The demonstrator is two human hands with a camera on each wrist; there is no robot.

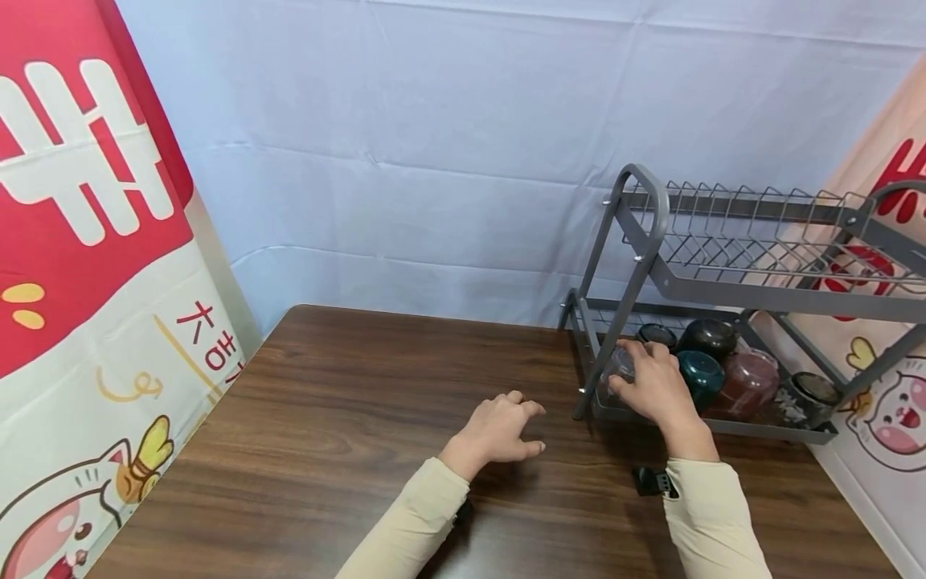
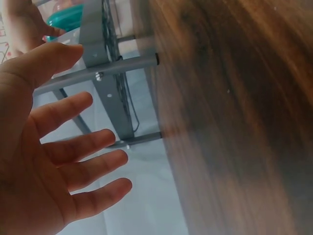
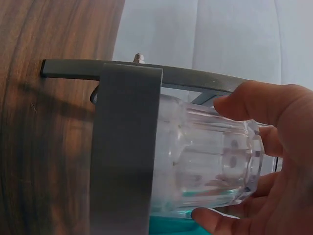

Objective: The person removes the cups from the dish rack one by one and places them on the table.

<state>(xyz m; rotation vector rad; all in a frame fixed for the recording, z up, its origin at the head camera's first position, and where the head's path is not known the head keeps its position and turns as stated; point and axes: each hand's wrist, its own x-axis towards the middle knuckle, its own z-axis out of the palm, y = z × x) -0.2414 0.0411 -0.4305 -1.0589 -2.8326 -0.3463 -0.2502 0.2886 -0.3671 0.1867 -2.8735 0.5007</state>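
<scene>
Head view: at lower centre, a person's left hand (image 1: 499,430) is above a brown wooden table (image 1: 362,378), fingers spread, holding nothing. Right of centre, the right hand (image 1: 654,386) curves around a clear glass (image 1: 620,366) at the left end of the lower tray of a grey rack (image 1: 796,299), next to a teal glass (image 1: 700,378).

Left wrist view: the left hand fills the left side, fingers apart; the rack is at upper left.

Right wrist view: thumb and fingers, at right, grip the clear glass at centre, its base toward the palm.
</scene>
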